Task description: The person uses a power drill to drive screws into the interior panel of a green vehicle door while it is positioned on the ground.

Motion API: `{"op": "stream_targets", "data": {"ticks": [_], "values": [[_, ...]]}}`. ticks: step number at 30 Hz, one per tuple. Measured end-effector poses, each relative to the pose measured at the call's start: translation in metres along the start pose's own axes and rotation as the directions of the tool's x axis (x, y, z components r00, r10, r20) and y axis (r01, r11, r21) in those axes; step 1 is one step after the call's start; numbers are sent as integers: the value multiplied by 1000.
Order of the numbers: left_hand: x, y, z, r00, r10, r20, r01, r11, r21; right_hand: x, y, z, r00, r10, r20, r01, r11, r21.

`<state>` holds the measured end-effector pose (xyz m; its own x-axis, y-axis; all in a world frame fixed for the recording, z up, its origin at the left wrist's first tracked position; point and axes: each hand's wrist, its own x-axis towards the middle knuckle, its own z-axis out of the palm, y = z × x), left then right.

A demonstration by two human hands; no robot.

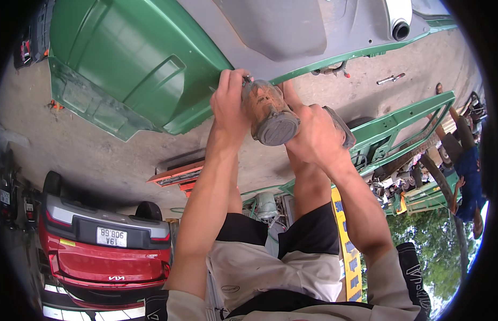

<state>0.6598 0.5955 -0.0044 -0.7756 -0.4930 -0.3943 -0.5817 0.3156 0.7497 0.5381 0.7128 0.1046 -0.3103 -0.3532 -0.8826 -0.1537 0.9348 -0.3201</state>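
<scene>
A worn orange-brown and dark grey cordless pistol-grip power tool (266,109) is held up in front of me, its round rear cap facing me. My right hand (316,134) is wrapped around its handle, and the dark battery base (340,127) sticks out past the fist. My left hand (229,101) is closed against the left side of the tool near its front, fingers curled at the edge of a green body panel (136,59). The tool's body hides its tip and whatever it touches. Behind it, the green panel meets a grey panel (281,32).
A green door frame (404,131) lies at the right. On the concrete floor are an orange-red slatted part (179,175) and a small metal tool (391,79). A red car (107,257) stands lower left. Another person in dark blue (467,176) is at the far right.
</scene>
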Motion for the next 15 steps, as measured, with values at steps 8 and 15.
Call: {"op": "stream_targets", "data": {"ticks": [8, 15], "values": [[2, 1, -1, 991, -8, 132, 10, 1000, -11, -3, 12, 6, 996, -56, -65, 57, 998, 13], [6, 6, -5, 989, -88, 118, 82, 995, 52, -9, 40, 8, 989, -143, -41, 147, 981, 126]]}}
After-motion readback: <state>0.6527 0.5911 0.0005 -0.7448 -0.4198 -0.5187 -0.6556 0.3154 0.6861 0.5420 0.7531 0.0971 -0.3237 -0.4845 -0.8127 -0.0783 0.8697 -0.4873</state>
